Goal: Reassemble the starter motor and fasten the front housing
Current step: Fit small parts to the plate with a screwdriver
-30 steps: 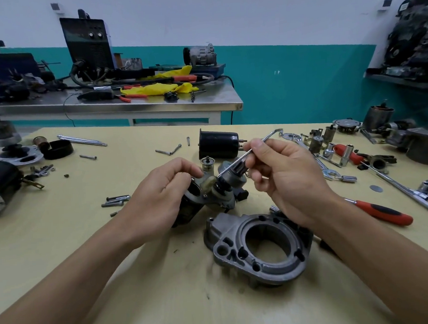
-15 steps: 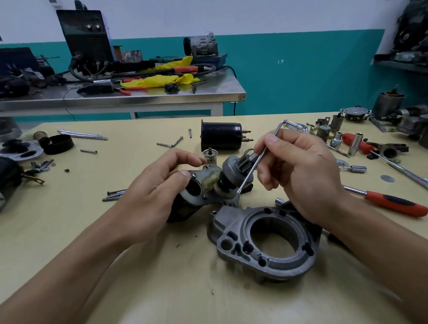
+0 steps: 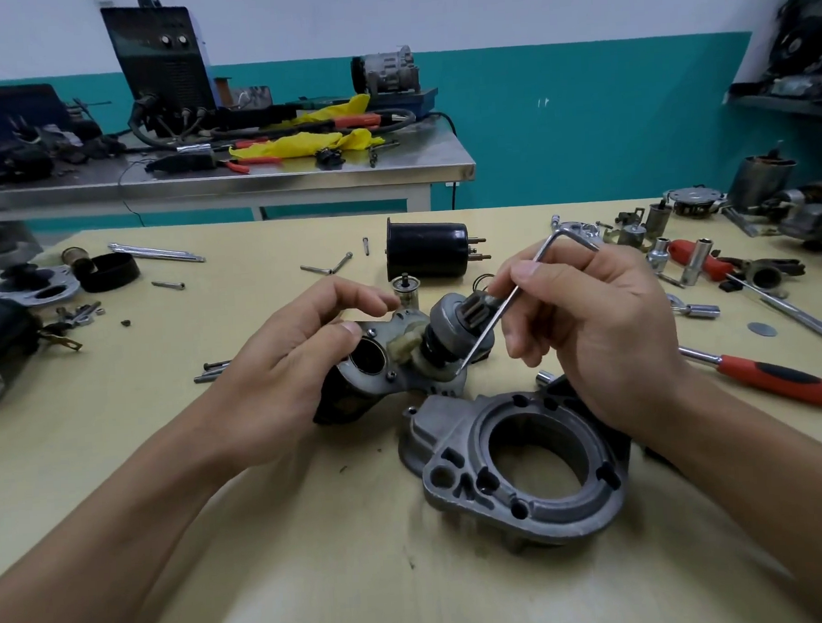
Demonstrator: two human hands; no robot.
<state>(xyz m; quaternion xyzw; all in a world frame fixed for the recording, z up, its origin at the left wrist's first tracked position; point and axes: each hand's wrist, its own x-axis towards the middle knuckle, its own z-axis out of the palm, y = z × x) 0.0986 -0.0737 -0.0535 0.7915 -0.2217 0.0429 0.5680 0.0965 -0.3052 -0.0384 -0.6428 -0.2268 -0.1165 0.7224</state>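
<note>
Left hand [image 3: 288, 365] is wrapped round the dark motor [image 3: 351, 395] body, thumb on its grey end plate, and holds it tilted just off the table [image 3: 293, 555]. The end with the pinion [image 3: 475, 310] points up and away from me. White grease shows at the base of the drive.

Right hand [image 3: 596, 335] pinches a hex key [image 3: 484, 333] between thumb and fingers. The long leg slants down past the pinion with its tip at the plate edge, and the short leg sticks out above the knuckles. I can't tell if the tip is seated in a screw.

Housing [image 3: 529, 510] is not on the motor. It lies flat on the table just in front of it, below my right wrist, big bore facing up. I can't tell if it touches the plate.

Black solenoid [image 3: 425, 253] lies on its side behind the hands. Loose bolts [image 3: 212, 371] sit left of the left hand. Red-handled ratchet [image 3: 784, 384] lies to the right.
</note>
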